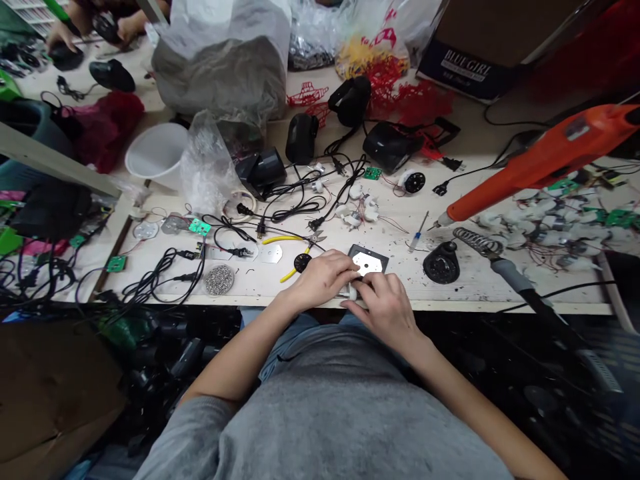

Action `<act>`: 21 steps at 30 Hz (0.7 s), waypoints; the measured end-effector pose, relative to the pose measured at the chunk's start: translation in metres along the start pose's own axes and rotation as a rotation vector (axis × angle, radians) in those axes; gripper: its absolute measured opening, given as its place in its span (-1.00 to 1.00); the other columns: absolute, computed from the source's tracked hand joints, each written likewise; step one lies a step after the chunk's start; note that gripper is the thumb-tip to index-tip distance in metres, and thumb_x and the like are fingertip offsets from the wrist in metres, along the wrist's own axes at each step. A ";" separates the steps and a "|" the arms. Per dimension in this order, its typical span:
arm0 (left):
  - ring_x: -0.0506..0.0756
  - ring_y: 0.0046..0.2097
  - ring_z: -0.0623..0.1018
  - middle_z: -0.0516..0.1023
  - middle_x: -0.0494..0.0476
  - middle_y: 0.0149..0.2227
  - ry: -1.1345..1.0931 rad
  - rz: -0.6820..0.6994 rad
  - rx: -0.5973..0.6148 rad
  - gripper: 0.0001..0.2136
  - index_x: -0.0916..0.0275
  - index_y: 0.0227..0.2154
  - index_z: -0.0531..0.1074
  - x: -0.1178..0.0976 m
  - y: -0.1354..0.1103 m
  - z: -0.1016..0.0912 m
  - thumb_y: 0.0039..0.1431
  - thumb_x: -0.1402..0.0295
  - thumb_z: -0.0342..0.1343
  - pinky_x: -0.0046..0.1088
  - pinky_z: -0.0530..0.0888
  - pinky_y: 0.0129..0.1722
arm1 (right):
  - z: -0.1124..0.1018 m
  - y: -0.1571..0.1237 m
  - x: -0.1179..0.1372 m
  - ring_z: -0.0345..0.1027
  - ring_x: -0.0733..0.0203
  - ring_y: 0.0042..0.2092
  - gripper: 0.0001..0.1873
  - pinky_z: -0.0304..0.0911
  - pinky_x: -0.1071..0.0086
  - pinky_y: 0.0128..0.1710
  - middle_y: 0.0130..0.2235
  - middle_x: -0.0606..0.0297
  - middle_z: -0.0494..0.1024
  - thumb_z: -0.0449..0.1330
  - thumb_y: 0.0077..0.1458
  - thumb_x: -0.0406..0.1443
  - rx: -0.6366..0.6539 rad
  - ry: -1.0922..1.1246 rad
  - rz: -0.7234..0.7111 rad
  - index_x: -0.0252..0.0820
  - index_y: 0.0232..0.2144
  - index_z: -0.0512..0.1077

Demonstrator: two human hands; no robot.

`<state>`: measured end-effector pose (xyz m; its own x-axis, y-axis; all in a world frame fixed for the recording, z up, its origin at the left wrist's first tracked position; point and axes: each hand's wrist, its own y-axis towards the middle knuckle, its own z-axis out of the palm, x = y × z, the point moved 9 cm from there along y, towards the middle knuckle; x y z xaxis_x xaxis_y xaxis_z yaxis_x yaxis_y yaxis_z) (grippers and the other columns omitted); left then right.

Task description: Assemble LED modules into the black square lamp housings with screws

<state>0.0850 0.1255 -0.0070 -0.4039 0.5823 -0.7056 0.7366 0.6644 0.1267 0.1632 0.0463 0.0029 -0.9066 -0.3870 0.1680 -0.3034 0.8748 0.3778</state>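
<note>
Close to the bench's front edge, my left hand (327,275) and my right hand (387,303) meet with curled fingers. Between them is a small white plastic part with a shiny metal piece (352,292), mostly covered by the fingers; both hands grip it. Just beyond the fingertips lies a silver metal plate (367,263) with a hole, resting on a dark square block (381,256). Beside my left hand is a black slotted disc (302,263), next to yellow-handled cutters (283,239) lying with their jaws apart.
An orange electric screwdriver (540,163) hangs at the right, above a soldering iron (520,277) in a coiled holder. A blue screwdriver (418,233) and a dish of screws (219,280) lie nearby. Black cords (300,207) cross the bench. Another person's hands (63,40) work at the far left.
</note>
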 end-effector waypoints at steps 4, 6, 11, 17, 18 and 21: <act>0.12 -0.09 0.56 0.61 0.15 -0.24 0.011 0.010 0.006 -0.82 0.23 -0.25 0.49 -0.002 -0.001 0.000 0.39 0.32 0.02 -0.32 0.49 -0.07 | -0.016 -0.003 -0.018 0.32 -0.02 -0.09 -0.72 0.26 0.10 -0.10 -0.10 0.08 0.55 0.27 0.19 -0.05 -0.094 0.250 0.100 -0.15 -0.27 0.50; 0.12 -0.10 0.56 0.62 0.15 -0.24 0.008 0.021 0.005 -0.81 0.24 -0.25 0.49 -0.003 -0.001 0.001 0.40 0.32 0.00 -0.31 0.49 -0.07 | -0.017 -0.004 -0.033 0.40 -0.02 -0.03 -0.74 0.32 0.09 -0.07 -0.11 0.14 0.57 0.28 0.18 -0.06 -0.109 0.516 0.191 -0.11 -0.28 0.44; 0.14 -0.06 0.56 0.61 0.19 -0.23 0.015 0.029 0.000 -0.82 0.25 -0.24 0.49 -0.004 -0.003 0.003 0.39 0.31 0.03 -0.31 0.50 -0.05 | -0.014 -0.001 -0.075 0.47 0.19 -0.31 -0.72 0.41 0.30 -0.32 -0.33 0.33 0.49 0.31 0.14 -0.09 -0.228 0.825 0.502 -0.09 -0.23 0.36; 0.16 -0.05 0.57 0.61 0.18 -0.21 0.022 0.016 -0.003 -0.83 0.23 -0.26 0.48 -0.004 -0.004 0.004 0.38 0.30 0.03 -0.27 0.51 -0.02 | -0.017 0.023 -0.061 0.37 0.18 -0.26 -0.77 0.41 0.28 -0.29 -0.18 0.19 0.37 0.20 0.24 -0.28 -0.063 0.405 0.215 -0.15 -0.06 0.52; 0.16 -0.05 0.57 0.62 0.18 -0.21 0.022 0.019 -0.007 -0.83 0.23 -0.26 0.48 -0.004 -0.005 0.004 0.38 0.30 0.03 -0.26 0.51 -0.02 | -0.016 0.025 -0.059 0.36 0.18 -0.25 -0.76 0.41 0.28 -0.29 -0.17 0.17 0.36 0.18 0.25 -0.32 -0.045 0.370 0.190 -0.15 -0.05 0.52; 0.16 -0.05 0.57 0.62 0.19 -0.21 0.021 0.028 -0.018 -0.82 0.22 -0.26 0.48 -0.004 -0.005 0.004 0.39 0.30 0.02 -0.24 0.52 -0.01 | -0.016 0.027 -0.057 0.32 0.17 -0.26 -0.76 0.39 0.27 -0.30 -0.21 0.19 0.32 0.17 0.24 -0.36 -0.058 0.244 0.162 -0.13 -0.06 0.54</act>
<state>0.0855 0.1177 -0.0076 -0.3948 0.6102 -0.6869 0.7381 0.6558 0.1584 0.2110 0.0868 0.0178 -0.8424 -0.3083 0.4419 -0.1368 0.9156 0.3780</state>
